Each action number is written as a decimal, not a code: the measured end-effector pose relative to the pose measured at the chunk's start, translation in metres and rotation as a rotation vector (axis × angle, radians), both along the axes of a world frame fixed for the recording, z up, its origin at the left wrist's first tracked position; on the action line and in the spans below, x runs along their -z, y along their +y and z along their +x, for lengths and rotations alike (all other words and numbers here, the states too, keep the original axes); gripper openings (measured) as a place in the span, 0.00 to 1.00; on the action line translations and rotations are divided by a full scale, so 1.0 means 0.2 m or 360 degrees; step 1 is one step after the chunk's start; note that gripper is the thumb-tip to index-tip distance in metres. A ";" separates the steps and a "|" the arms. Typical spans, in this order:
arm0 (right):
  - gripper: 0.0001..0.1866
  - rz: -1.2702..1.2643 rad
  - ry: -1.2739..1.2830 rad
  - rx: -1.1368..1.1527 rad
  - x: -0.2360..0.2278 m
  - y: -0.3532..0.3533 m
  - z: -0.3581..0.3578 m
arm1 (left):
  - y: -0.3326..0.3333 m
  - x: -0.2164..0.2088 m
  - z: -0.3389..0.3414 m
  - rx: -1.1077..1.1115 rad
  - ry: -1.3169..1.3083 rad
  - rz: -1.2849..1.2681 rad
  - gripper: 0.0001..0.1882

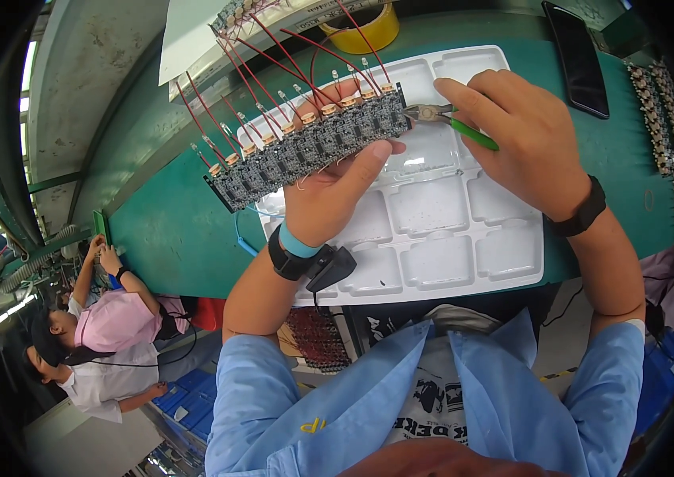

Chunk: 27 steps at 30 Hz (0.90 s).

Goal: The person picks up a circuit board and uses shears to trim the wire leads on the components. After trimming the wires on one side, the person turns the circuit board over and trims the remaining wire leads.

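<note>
My left hand (329, 195) is closed around a long panel of joined circuit boards (305, 151), holding it tilted above the tray. Along the panel's upper edge stand several round copper-coloured parts, red wires and small clear LEDs. In my right hand (524, 131) is a pair of small pliers (473, 133) with green handles. Their metal jaws meet the right end of the panel; whether they grip it, I cannot tell. Below both hands lies a white plastic tray (432, 288) with several moulded compartments.
On the green bench (170, 238), a roll of yellow tape (374, 36) sits at the back beside a pale box-like unit (194, 56). A black phone (577, 63) lies back right, with strips of small boards (653, 119) beyond it. Two people (114, 326) are at the far left.
</note>
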State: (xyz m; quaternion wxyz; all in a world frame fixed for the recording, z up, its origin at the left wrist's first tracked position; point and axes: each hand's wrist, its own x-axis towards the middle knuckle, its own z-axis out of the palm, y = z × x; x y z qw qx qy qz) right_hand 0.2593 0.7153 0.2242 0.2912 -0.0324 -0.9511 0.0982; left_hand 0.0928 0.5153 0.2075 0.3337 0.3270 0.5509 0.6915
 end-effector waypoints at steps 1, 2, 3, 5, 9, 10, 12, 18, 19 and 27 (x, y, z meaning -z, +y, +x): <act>0.28 0.0001 0.0001 -0.0001 0.00 0.00 0.00 | 0.00 0.00 0.00 0.0012 -0.0010 0.0011 0.36; 0.28 -0.0019 -0.0030 0.0008 0.00 -0.01 0.00 | 0.00 0.00 0.00 0.0024 -0.0021 0.0022 0.36; 0.29 -0.0040 -0.0061 0.0017 0.00 -0.01 0.01 | 0.00 0.00 0.00 0.0036 -0.0032 0.0033 0.36; 0.29 -0.0061 -0.0092 0.0027 -0.01 -0.02 0.01 | 0.01 0.00 0.01 0.0035 -0.0034 0.0055 0.35; 0.31 -0.0087 -0.0164 0.0049 0.00 -0.03 0.01 | 0.01 0.00 0.01 0.0045 -0.0019 0.0074 0.35; 0.29 -0.0077 -0.0129 0.0055 0.00 -0.04 0.01 | 0.00 0.00 0.00 0.0057 -0.0001 0.0052 0.35; 0.26 -0.0054 -0.0063 0.0072 0.01 -0.04 0.00 | 0.00 -0.01 0.00 0.0074 0.0015 0.0033 0.35; 0.28 -0.0025 -0.0047 0.0069 0.00 -0.04 0.01 | 0.00 -0.02 -0.01 0.0189 -0.0123 0.0051 0.34; 0.30 -0.0048 -0.0088 0.0068 -0.01 -0.04 0.01 | 0.00 -0.02 -0.01 0.0184 -0.0129 0.0048 0.34; 0.31 -0.0096 -0.0151 0.0058 -0.01 -0.04 0.02 | 0.01 -0.04 -0.01 0.0206 -0.0082 -0.0008 0.31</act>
